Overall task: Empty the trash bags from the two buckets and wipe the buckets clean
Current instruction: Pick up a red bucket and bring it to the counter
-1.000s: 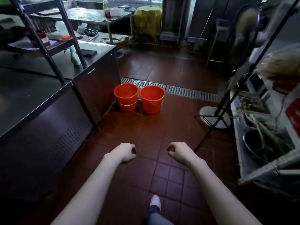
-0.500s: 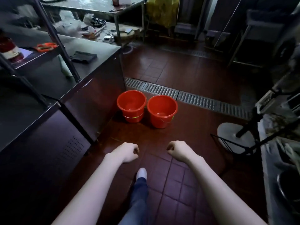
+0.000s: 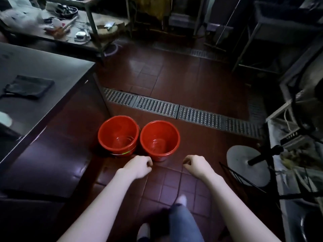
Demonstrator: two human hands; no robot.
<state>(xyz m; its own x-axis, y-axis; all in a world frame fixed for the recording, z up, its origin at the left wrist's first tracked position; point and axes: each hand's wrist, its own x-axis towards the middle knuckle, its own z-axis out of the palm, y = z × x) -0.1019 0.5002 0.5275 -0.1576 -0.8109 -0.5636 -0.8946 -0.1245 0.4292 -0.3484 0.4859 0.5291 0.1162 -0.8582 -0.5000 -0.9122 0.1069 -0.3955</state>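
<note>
Both buckets had drawn nearer: left hand [image 3: 138, 166] and right hand [image 3: 195, 165] hung loosely curled (holding nothing), the right bucket [image 3: 160, 139] and left bucket [image 3: 118, 134] just beyond the fingertips.

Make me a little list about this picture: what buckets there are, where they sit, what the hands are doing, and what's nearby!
buckets: two red ones, left bucket and right bucket, upright, side by side
where: on the tiled floor, just in front of the drain grate
inside buckets: clear liner bags seem to show; contents hard to tell
left hand: loosely curled, holding nothing, near the buckets
right hand: loosely curled, holding nothing
nearby: steel counter at left with a dark cloth on it; fan base at right
</note>
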